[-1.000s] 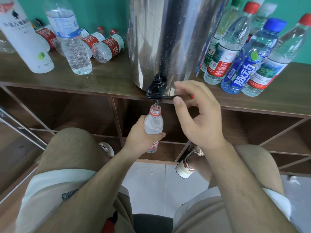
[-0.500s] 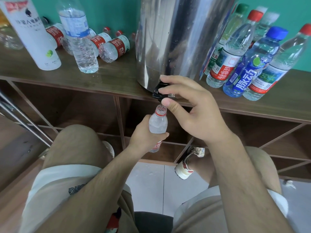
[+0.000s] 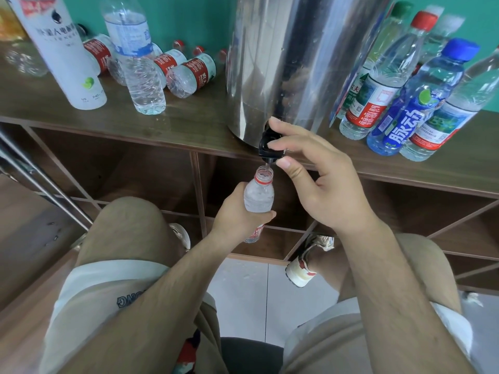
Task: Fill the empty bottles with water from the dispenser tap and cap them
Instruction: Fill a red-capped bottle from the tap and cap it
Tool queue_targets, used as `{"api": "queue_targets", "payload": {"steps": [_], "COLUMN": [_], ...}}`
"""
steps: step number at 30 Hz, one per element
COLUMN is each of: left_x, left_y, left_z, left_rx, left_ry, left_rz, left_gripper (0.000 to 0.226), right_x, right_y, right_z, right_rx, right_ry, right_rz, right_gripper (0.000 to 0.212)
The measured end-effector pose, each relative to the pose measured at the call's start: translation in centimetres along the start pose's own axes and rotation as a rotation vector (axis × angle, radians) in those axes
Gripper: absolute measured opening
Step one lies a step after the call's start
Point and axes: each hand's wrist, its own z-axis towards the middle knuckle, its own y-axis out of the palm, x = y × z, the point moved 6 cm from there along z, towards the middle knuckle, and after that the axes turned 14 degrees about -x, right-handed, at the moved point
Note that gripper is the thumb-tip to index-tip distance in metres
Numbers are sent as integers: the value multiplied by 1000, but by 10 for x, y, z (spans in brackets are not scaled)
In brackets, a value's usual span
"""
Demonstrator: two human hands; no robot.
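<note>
small bottle (image 3: 258,197): clear plastic with a red neck ring and a red label, uncapped, held upright directly under the tap, in front of the tabletop's edge; its open mouth sits just below the spout, where a thin stream of water shows.
left hand (image 3: 237,217): grips the small bottle around its middle, fingers (image 3: 266,215) curled round the body and covering part of the label.
tap (image 3: 270,148): black, set at the foot of the dispenser, jutting out over the tabletop's front edge.
right hand (image 3: 324,184): at the tap, fingers (image 3: 289,132) curled; the forefinger lies over the top of the black lever and the thumb sits at its underside, pinching the tap between them; the other fingers are loosely bent.
dispenser (image 3: 291,63): a tall steel drum beaded with drops, standing at the front of the tabletop.
tabletop (image 3: 189,125): dark wood, set against a green wall (image 3: 189,17).
left of the dispenser: a tall white bottle (image 3: 64,49) and a clear blue-label bottle (image 3: 135,58) stand upright; behind them, red-label bottles (image 3: 191,74) lie on their sides.
right of the dispenser: capped bottles stand packed close together, among them a blue-capped bottle (image 3: 421,103) and a red-capped bottle (image 3: 383,85).
shelf (image 3: 135,171): open wooden compartments under the tabletop.
foreground: the person's knees in beige shorts (image 3: 102,287), a white shoe (image 3: 305,265) on pale floor tiles (image 3: 243,287).
</note>
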Motion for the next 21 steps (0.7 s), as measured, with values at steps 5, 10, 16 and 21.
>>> {"api": "queue_targets", "payload": {"steps": [5,10,16,21], "left_x": [0,-1,0,1], "left_y": [2,3,4,4], "left_z": [1,2,2,0], "left_rx": [8,5,2,-1], "left_ry": [5,17,24,20], "left_rz": [20,4,11,-5], "left_gripper": [65,64,63,63], "right_x": [2,2,3,3], "right_y": [0,0,1,1], "right_z": [-1,0,0,0], "right_rx": [7,14,19,24], "right_ry": [5,7,1,-2], "right_rz": [31,10,7,-2], "right_gripper": [23,24,23,24]}}
